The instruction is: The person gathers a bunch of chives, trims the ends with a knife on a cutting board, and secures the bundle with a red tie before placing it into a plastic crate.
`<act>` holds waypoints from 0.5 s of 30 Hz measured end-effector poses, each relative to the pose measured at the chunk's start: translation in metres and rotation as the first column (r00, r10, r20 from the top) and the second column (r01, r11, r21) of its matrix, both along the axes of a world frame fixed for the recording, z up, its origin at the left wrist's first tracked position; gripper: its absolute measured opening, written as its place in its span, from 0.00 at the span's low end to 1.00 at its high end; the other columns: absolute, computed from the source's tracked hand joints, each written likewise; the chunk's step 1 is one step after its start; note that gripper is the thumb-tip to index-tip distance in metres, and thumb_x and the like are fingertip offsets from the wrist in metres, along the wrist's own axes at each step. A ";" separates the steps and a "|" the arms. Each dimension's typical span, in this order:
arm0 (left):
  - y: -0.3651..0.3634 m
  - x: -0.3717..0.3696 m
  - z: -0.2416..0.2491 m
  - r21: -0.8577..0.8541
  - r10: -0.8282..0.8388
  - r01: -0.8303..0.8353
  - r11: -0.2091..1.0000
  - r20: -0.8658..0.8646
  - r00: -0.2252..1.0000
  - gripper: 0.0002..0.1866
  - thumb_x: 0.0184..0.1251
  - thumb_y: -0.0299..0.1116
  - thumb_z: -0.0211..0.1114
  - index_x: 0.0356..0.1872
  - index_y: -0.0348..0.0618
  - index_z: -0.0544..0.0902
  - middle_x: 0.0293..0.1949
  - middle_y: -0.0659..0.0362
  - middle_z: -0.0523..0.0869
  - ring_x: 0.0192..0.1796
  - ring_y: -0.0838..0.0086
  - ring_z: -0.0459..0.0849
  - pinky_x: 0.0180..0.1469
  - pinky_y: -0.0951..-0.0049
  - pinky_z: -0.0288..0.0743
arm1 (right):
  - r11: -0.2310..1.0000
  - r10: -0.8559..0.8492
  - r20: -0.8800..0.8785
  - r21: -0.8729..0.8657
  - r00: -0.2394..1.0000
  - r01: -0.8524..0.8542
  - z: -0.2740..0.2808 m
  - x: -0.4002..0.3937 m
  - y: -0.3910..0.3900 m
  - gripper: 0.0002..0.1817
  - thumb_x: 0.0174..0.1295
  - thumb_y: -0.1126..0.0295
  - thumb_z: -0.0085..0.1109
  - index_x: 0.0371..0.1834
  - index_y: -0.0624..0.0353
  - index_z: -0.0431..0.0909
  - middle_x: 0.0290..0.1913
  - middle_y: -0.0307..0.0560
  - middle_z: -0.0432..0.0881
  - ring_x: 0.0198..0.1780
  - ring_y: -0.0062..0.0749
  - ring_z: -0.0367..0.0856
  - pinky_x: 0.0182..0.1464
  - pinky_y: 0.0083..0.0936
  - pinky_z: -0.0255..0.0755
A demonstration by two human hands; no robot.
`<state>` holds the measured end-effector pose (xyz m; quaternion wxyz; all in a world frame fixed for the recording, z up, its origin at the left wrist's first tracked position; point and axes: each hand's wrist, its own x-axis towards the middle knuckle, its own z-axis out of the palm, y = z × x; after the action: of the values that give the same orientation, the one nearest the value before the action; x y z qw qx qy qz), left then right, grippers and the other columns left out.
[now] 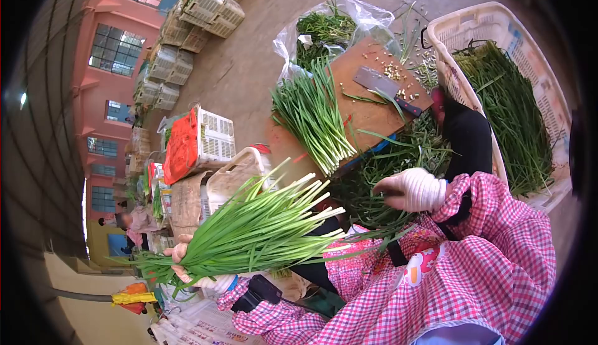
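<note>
My left hand [180,259] is wrapped round the leafy end of a bunch of green stalks [249,226], whose pale ends point up to the right. Wrapped in white at the palm, my right hand [411,189] hovers apart from the bunch, above loose leaves [398,164]; its fingers are bent and partly hidden, and I cannot make out anything in them. Another bunch of stalks [314,114] lies on a brown board [367,121]. A cleaver [376,81] rests flat on the same board among small cut pieces.
At the right stands a large crate [461,74] of long green leaves. Beyond the board is a clear plastic bag [370,15] holding greens. A white crate [216,134] with a red cover stands left of centre. Stacked crates and a person [140,220] are farther back.
</note>
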<state>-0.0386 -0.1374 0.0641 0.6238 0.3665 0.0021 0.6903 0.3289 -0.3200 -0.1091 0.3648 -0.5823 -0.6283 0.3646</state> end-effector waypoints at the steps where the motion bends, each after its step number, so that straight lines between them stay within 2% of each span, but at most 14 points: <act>1: 0.001 -0.003 -0.004 -0.002 -0.001 0.001 1.000 0.001 1.000 0.17 0.70 0.30 0.52 0.57 0.40 0.71 0.31 0.68 0.72 0.43 0.80 0.73 0.74 0.63 0.52 | 1.000 -0.001 -0.376 0.004 0.927 0.003 0.004 -0.012 0.004 0.17 0.58 0.66 0.59 0.51 0.55 0.79 0.37 0.46 0.85 0.34 0.31 0.83 0.36 0.27 0.75; 2: 0.002 -0.007 -0.009 0.017 -0.019 0.019 1.000 -0.015 1.000 0.17 0.70 0.30 0.53 0.59 0.40 0.71 0.32 0.68 0.73 0.44 0.80 0.74 0.74 0.63 0.52 | 0.984 -0.088 -0.686 -0.173 0.722 -0.045 0.021 -0.022 0.006 0.16 0.60 0.68 0.58 0.51 0.57 0.78 0.37 0.46 0.85 0.31 0.28 0.81 0.34 0.24 0.74; 3: 0.004 -0.013 -0.015 0.036 -0.035 0.036 0.999 -0.031 0.999 0.18 0.70 0.31 0.53 0.60 0.41 0.70 0.34 0.68 0.74 0.45 0.79 0.75 0.74 0.64 0.52 | 0.937 -0.224 -0.878 -0.313 0.422 -0.153 0.037 -0.031 0.009 0.15 0.62 0.70 0.57 0.51 0.60 0.77 0.36 0.45 0.85 0.28 0.25 0.79 0.31 0.21 0.74; 4: 0.010 -0.026 -0.023 0.035 -0.036 0.037 0.999 -0.030 0.999 0.18 0.70 0.31 0.53 0.60 0.41 0.70 0.34 0.68 0.74 0.45 0.79 0.75 0.74 0.64 0.52 | 0.934 -0.259 -0.909 -0.323 0.327 -0.156 0.038 -0.038 0.014 0.14 0.63 0.72 0.56 0.51 0.62 0.77 0.34 0.42 0.84 0.25 0.22 0.76 0.27 0.16 0.71; 5: 0.022 -0.047 -0.032 0.020 -0.219 0.218 0.976 0.167 0.961 0.20 0.70 0.32 0.54 0.62 0.44 0.69 0.35 0.68 0.73 0.44 0.80 0.74 0.72 0.66 0.54 | 0.913 -0.309 -0.900 -0.371 0.307 -0.171 0.042 -0.044 0.019 0.15 0.62 0.72 0.57 0.53 0.61 0.75 0.32 0.43 0.83 0.23 0.23 0.77 0.24 0.19 0.71; 6: 0.033 -0.066 -0.040 0.041 -0.380 0.392 0.919 0.359 0.853 0.22 0.69 0.34 0.55 0.63 0.47 0.68 0.35 0.68 0.72 0.43 0.80 0.73 0.70 0.68 0.56 | 0.896 -0.371 -0.900 -0.412 0.231 -0.167 0.044 -0.051 0.024 0.16 0.62 0.72 0.58 0.53 0.61 0.75 0.30 0.43 0.82 0.23 0.24 0.77 0.23 0.20 0.71; 7: 0.038 -0.074 -0.044 0.099 -0.507 0.544 0.833 0.530 0.680 0.24 0.69 0.35 0.56 0.65 0.50 0.66 0.36 0.68 0.70 0.42 0.81 0.72 0.68 0.70 0.58 | 0.877 -0.429 -0.890 -0.452 0.155 -0.166 0.041 -0.060 0.029 0.17 0.62 0.72 0.59 0.54 0.61 0.74 0.29 0.43 0.81 0.23 0.25 0.77 0.22 0.21 0.72; 8: 0.028 -0.058 -0.040 0.100 -0.507 0.544 0.833 0.533 0.678 0.24 0.69 0.35 0.56 0.65 0.50 0.66 0.36 0.68 0.70 0.42 0.81 0.72 0.68 0.70 0.58 | 0.882 -0.428 -0.898 -0.440 0.105 -0.168 0.034 -0.069 0.033 0.17 0.62 0.70 0.60 0.53 0.61 0.74 0.27 0.44 0.81 0.21 0.26 0.77 0.22 0.22 0.74; 9: 0.010 -0.029 -0.029 0.012 -0.317 0.336 0.942 0.365 0.875 0.23 0.69 0.34 0.57 0.64 0.50 0.68 0.35 0.69 0.71 0.42 0.81 0.72 0.69 0.69 0.58 | 0.882 -0.390 -0.906 -0.418 0.163 -0.215 0.023 -0.076 0.038 0.16 0.63 0.67 0.60 0.51 0.60 0.75 0.27 0.44 0.82 0.19 0.26 0.77 0.22 0.22 0.74; 10: -0.002 -0.010 -0.023 -0.028 -0.089 0.095 0.995 0.165 0.982 0.22 0.68 0.33 0.58 0.62 0.51 0.69 0.33 0.69 0.71 0.41 0.81 0.72 0.70 0.69 0.57 | 0.875 -0.403 -0.904 -0.426 0.142 -0.230 0.021 -0.082 0.041 0.15 0.63 0.66 0.59 0.51 0.60 0.75 0.27 0.45 0.82 0.19 0.26 0.77 0.21 0.22 0.74; 11: -0.004 -0.006 -0.022 -0.027 -0.089 0.095 0.995 0.166 0.982 0.22 0.68 0.33 0.58 0.62 0.51 0.69 0.33 0.69 0.71 0.41 0.81 0.72 0.70 0.69 0.57 | 0.867 -0.416 -0.901 -0.433 0.120 -0.244 0.020 -0.088 0.043 0.15 0.64 0.64 0.59 0.50 0.59 0.75 0.28 0.46 0.83 0.18 0.25 0.77 0.21 0.22 0.74; 13: -0.008 0.000 -0.021 0.027 -0.249 0.248 0.969 0.122 0.961 0.20 0.68 0.33 0.58 0.60 0.51 0.70 0.33 0.68 0.72 0.41 0.81 0.73 0.71 0.68 0.56 | 0.856 -0.413 -0.899 -0.438 0.146 -0.275 0.025 -0.095 0.046 0.13 0.63 0.62 0.61 0.43 0.60 0.78 0.26 0.48 0.83 0.16 0.26 0.76 0.19 0.23 0.73; 14: -0.011 0.005 -0.020 0.027 -0.249 0.247 0.969 0.121 0.961 0.20 0.68 0.33 0.58 0.60 0.51 0.70 0.33 0.68 0.72 0.41 0.81 0.73 0.71 0.68 0.56 | 0.860 -0.410 -0.899 -0.438 0.157 -0.263 0.027 -0.100 0.048 0.13 0.62 0.62 0.62 0.42 0.60 0.79 0.26 0.48 0.83 0.16 0.26 0.76 0.18 0.22 0.72; 15: -0.014 0.010 -0.020 -0.008 -0.216 0.220 0.975 0.165 0.962 0.19 0.69 0.32 0.55 0.60 0.46 0.70 0.32 0.69 0.72 0.40 0.82 0.74 0.70 0.68 0.58 | 0.863 -0.407 -0.898 -0.438 0.167 -0.250 0.027 -0.106 0.049 0.12 0.62 0.62 0.62 0.40 0.60 0.79 0.25 0.48 0.83 0.16 0.27 0.76 0.18 0.22 0.71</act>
<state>-0.0283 -0.1512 0.0440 0.6988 0.2985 -0.0804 0.6451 0.2228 -0.2711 -0.0824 0.5376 -0.3122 -0.0929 0.7777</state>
